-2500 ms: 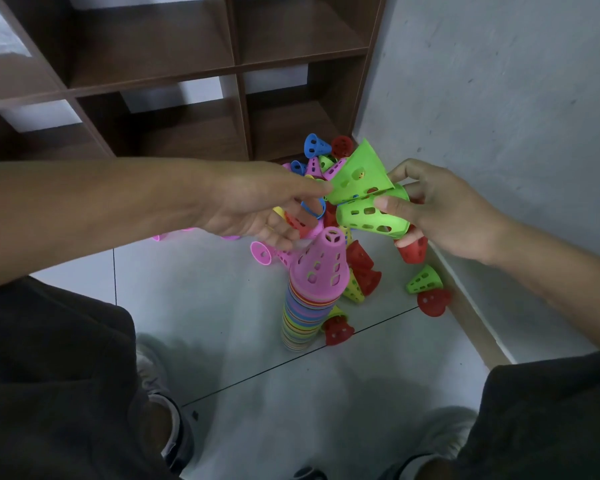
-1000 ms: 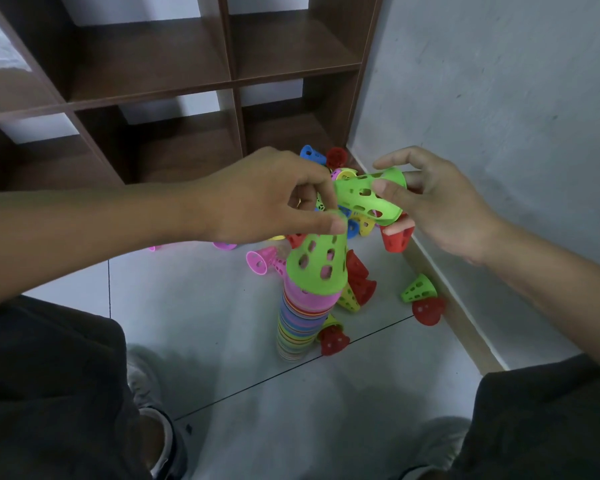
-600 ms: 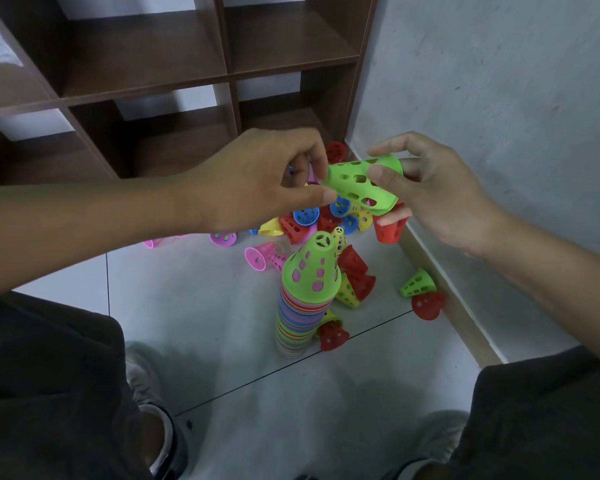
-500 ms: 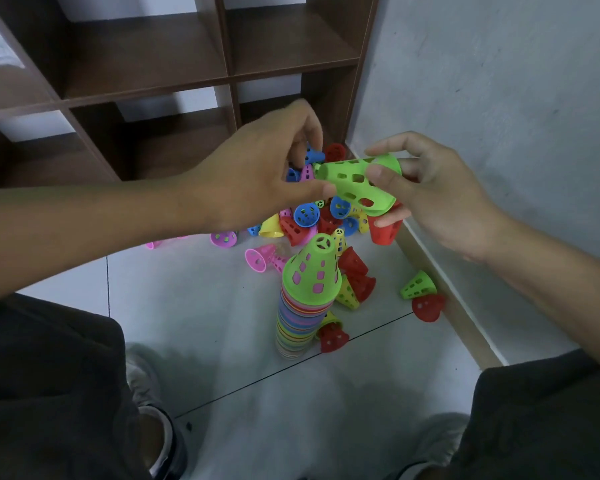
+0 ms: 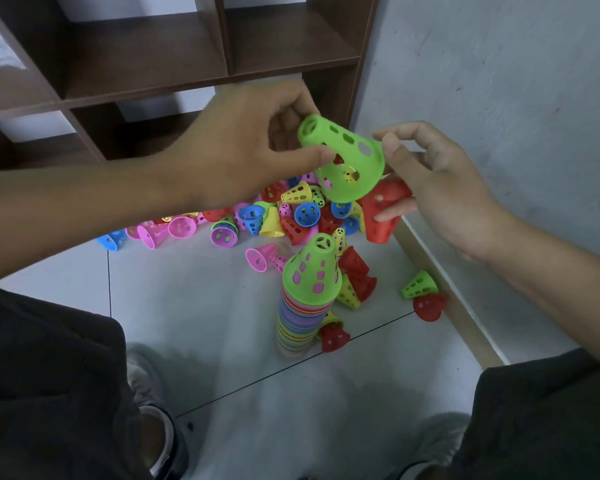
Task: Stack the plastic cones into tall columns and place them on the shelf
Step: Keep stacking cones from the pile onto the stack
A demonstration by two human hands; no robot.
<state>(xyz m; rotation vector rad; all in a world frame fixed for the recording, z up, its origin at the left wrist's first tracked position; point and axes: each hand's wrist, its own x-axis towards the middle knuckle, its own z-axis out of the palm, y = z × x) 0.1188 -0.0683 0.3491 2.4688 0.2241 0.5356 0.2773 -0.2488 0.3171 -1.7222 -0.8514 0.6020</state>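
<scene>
The bright green perforated plastic cone (image 5: 343, 161) has a smooth, faintly glossy skin. Below it, the tall striped column of stacked plastic cones (image 5: 303, 313) looks equally smooth, its edges thin and slick. Behind the column, the dark brown wooden shelf unit (image 5: 146, 60) has a matt, laminate-like finish. Under the column, the pale grey floor tiles (image 5: 201, 306) carry a soft sheen. Right of the column, the grey wall (image 5: 499, 81) looks matt and slightly rough.

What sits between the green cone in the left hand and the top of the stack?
Head view: loose cones on the floor behind; green cone hangs above the stack.
</scene>
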